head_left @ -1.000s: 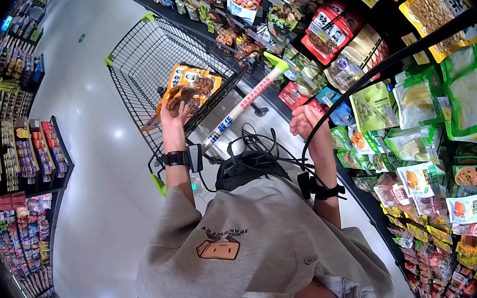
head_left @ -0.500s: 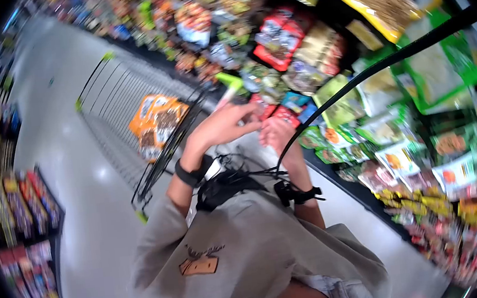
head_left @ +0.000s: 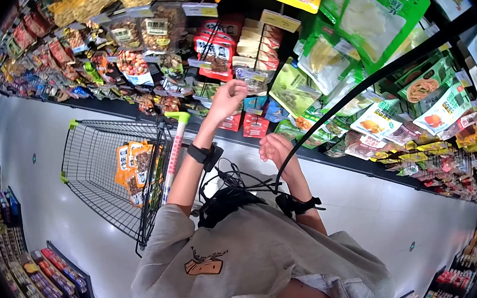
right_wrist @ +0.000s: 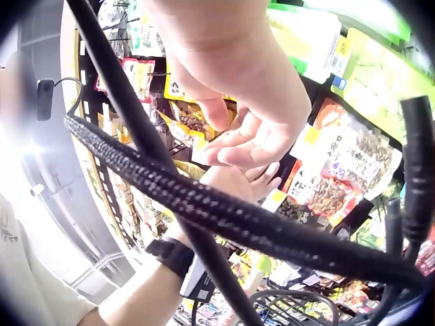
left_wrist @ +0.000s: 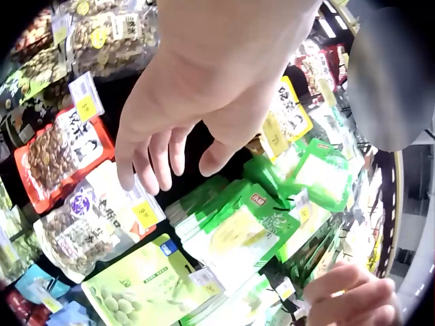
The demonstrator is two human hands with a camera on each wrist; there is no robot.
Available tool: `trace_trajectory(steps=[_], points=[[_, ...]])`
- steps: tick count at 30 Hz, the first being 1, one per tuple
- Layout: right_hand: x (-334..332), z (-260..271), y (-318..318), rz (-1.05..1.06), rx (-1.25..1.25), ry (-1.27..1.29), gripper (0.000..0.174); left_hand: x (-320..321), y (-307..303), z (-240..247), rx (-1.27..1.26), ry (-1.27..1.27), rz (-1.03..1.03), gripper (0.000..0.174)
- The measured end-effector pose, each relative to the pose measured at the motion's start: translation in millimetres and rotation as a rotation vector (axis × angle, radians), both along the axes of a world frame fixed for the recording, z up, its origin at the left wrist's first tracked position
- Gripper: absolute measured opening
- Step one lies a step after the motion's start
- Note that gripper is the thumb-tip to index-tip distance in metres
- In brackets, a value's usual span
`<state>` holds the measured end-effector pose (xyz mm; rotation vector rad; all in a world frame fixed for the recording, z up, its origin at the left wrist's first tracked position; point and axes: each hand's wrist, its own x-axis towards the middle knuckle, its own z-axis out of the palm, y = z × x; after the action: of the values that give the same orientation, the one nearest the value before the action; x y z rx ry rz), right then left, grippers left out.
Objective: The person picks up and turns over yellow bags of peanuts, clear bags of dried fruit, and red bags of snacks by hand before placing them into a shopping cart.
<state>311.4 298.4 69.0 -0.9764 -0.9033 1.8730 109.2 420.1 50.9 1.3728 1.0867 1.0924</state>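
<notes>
My left hand (head_left: 227, 101) is raised in front of the hanging snack bags, fingers relaxed and holding nothing. In the left wrist view that hand (left_wrist: 197, 88) hangs over a red bag (left_wrist: 64, 153), a purple-marked bag (left_wrist: 88, 221) and green packs (left_wrist: 238, 234); contact with them cannot be told. Lower and nearer my body, my right hand (head_left: 277, 148) has loosely bent fingers with nothing in them. The right wrist view shows it (right_wrist: 245, 109) close up, with the left hand behind. Orange bags (head_left: 136, 170) lie in the cart.
The wire cart (head_left: 97, 158) stands at the left, its handle (head_left: 174, 153) beside my left forearm. A black cable (head_left: 349, 96) crosses in front of the shelf's green packs (head_left: 367, 19). More shelves (head_left: 48, 276) stand at the lower left.
The left hand has let go of a bag in the cart, passed close by the right hand and moved up toward the shelf. The view has turned toward the hanging bags.
</notes>
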Motion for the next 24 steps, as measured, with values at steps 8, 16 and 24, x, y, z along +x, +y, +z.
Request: trace_trajectory(steps=[8, 16, 24], points=[[38, -12, 6, -0.108, -0.024, 0.009, 0.029, -3, 103, 3, 0.596, 0.614, 0.386, 0.034], [58, -12, 19, -0.165, -0.025, 0.021, 0.025, 0, 170, 0, 0.392, 0.986, -0.11, 0.061], [74, 5, 34, -0.287, -0.033, 0.048, 0.021, -44, 216, -34, 0.366, 1.435, 0.091, 0.024]])
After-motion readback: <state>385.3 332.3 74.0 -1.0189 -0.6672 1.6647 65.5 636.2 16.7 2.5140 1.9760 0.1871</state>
